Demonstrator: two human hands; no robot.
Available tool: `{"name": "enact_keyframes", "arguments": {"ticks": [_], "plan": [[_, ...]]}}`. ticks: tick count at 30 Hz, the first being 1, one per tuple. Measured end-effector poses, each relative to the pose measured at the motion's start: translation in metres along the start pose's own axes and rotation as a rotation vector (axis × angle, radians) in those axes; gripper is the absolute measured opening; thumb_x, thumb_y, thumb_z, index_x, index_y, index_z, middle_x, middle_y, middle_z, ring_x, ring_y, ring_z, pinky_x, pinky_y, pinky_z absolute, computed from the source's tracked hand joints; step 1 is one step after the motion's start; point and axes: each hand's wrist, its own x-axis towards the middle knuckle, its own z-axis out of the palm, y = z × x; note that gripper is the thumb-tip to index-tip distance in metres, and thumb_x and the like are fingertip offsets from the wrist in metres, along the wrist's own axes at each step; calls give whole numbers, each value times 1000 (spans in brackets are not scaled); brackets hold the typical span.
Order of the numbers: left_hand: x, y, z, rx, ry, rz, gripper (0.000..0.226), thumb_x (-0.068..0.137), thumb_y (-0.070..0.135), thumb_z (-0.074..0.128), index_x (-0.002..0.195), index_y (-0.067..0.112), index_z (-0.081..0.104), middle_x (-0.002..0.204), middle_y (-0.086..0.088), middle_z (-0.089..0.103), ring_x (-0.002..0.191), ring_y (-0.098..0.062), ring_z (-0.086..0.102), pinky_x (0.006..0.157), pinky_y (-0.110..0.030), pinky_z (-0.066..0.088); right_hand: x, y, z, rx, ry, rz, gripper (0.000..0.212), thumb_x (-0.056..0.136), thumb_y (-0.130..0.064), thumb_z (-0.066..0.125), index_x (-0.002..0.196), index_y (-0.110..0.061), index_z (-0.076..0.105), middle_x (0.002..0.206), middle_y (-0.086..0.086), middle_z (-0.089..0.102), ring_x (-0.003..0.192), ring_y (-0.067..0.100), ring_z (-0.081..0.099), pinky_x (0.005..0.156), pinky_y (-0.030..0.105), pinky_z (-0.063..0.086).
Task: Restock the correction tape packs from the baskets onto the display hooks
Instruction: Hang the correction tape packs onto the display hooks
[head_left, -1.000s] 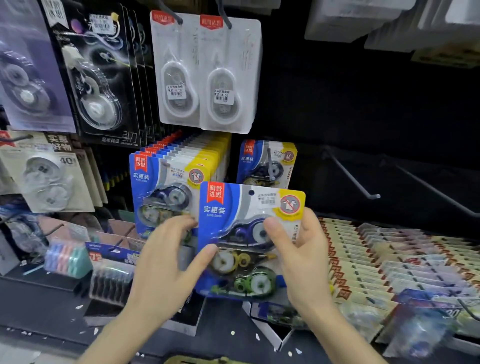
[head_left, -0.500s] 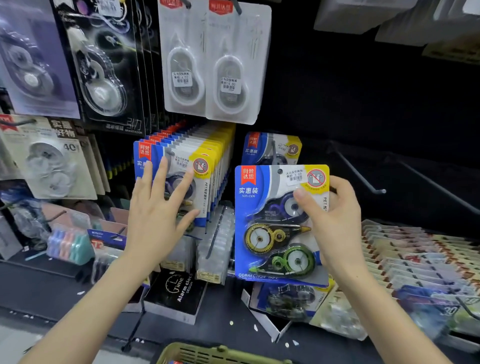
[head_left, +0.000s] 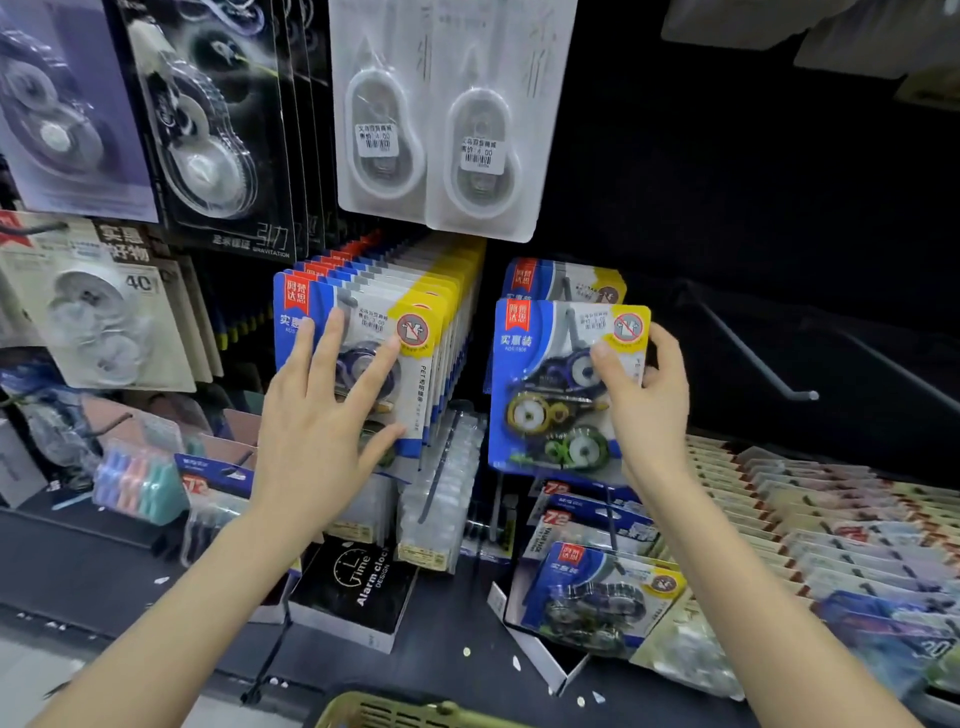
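Blue-and-yellow correction tape pack – three dispensers – in right hand grip; left hand spread.

Retail stationery shop. Blue-and-yellow carded blister packs hang in dense rows on metal display hooks, under the left hand. White barcoded price stickers above the hands mark clear blister packs.
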Motion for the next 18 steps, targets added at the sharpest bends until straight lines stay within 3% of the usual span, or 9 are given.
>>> {"name": "enact_keyframes", "arguments": {"ticks": [2,4,6,13,18], "plan": [[0,0,2,23,9,1,69,90,52,54,150,27,31,156,-25,27,141,-48,28,97,-60,41,24,13,15,-74,47,18,45,91,-44,65,133,-38,50,119,-14,66,111,10,62,101,43,49],[-1,-1,3,38,15,-2,69,88,53,45,150,27,30,156,-25,28,141,-48,29,97,-59,40,44,20,29,-109,71,51,53,92,-46,62,141,-34,46,126,-11,64,117,15,59,103,37,44],[-1,-1,5,59,30,5,69,89,54,45,150,27,30,155,-26,28,140,-48,29,97,-58,40,60,25,38,-127,81,81,56,94,-46,60,146,-32,44,133,-6,61,123,21,56,99,31,40],[-1,-6,10,107,59,38,70,90,57,43,151,28,28,155,-26,29,140,-47,30,98,-55,35,80,37,49,-104,67,136,62,94,-45,60,150,-30,37,139,0,58,128,25,53,103,37,42],[0,-7,8,105,49,43,69,91,56,43,152,27,28,155,-26,28,141,-47,29,99,-55,35,71,33,38,-297,43,163,74,94,-55,54,155,-29,23,147,4,50,133,31,48,104,41,40]]}}
